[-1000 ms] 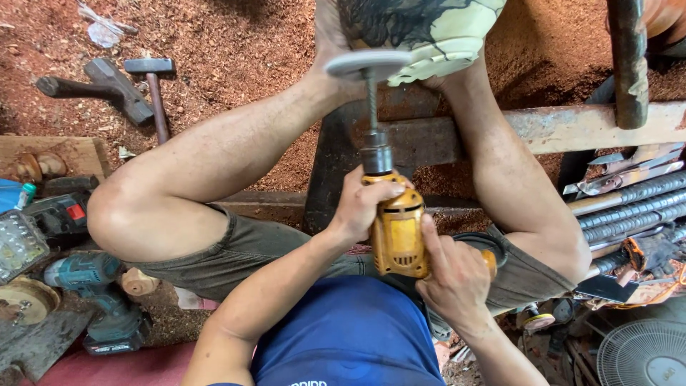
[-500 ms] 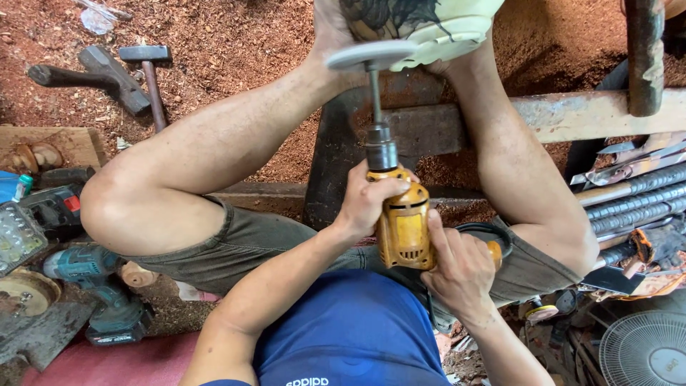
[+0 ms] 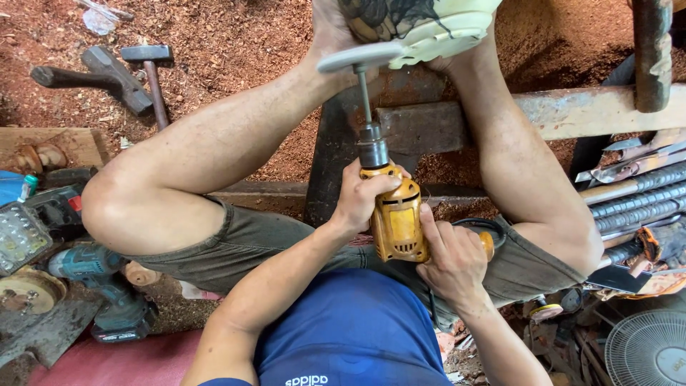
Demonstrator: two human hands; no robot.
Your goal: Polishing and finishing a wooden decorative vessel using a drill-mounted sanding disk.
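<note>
Head view: yellow drill (image 3: 397,218) is gripped by left hand (image 3: 363,200) and right hand (image 3: 449,259); disc (image 3: 359,57) should be kept flat against the carved piece (image 3: 414,25).

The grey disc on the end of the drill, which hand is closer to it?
Left. The left hand grips the front of the yellow drill, just below the shaft to the grey disc. The right hand holds the rear, farther away.
</note>
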